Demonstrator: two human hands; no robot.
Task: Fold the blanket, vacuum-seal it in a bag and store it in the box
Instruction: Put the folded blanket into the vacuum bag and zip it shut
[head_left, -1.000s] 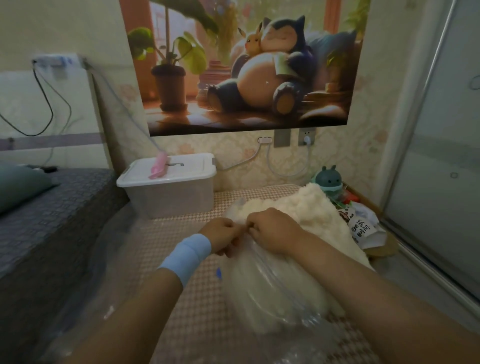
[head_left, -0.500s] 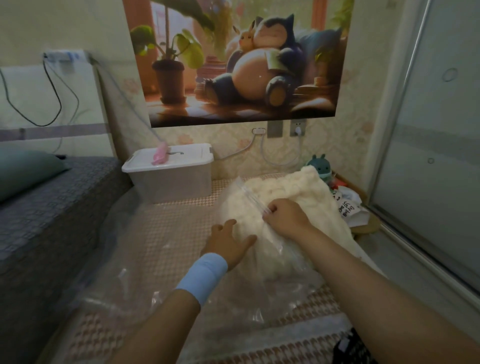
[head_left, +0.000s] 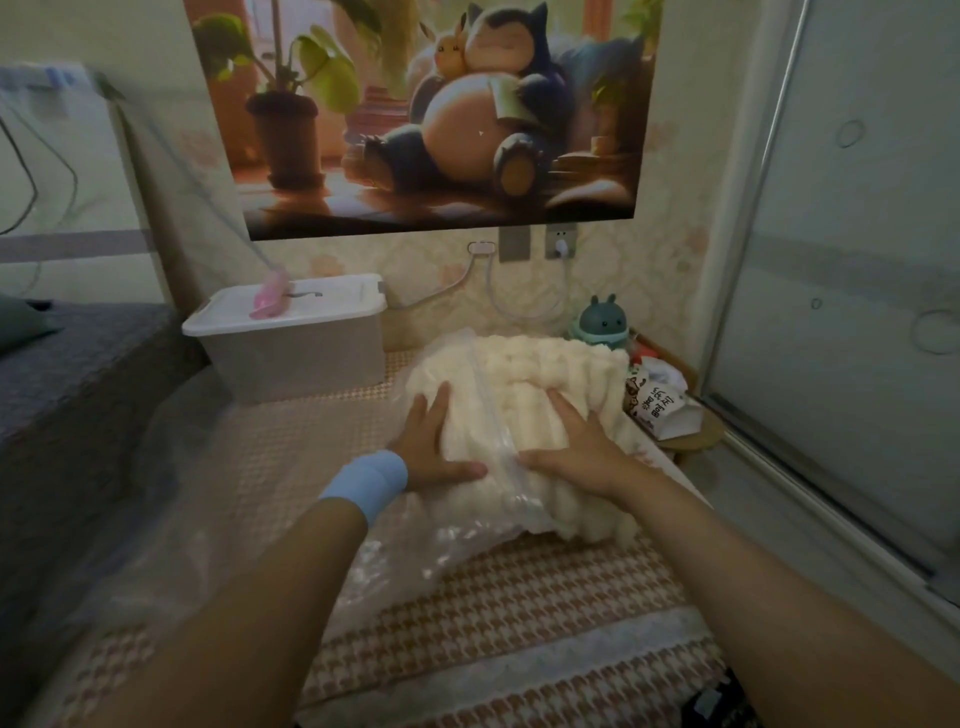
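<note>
A folded cream fluffy blanket lies on the checked mat, partly inside a clear plastic bag whose zip strip runs across its top. My left hand, with a blue wristband, lies flat with fingers spread on the bag's left part. My right hand presses flat on the blanket at the right of the zip strip. Neither hand grips anything. A white lidded storage box stands behind, at the left, against the wall.
A pink object lies on the box lid. A teal toy figure and a printed bag sit on a small round table at the right. A grey bed is left, a glass door right.
Both hands let go of the bag's zip edge and moved apart. They now lie flat and spread on the bagged blanket, which sits lower and flatter.
</note>
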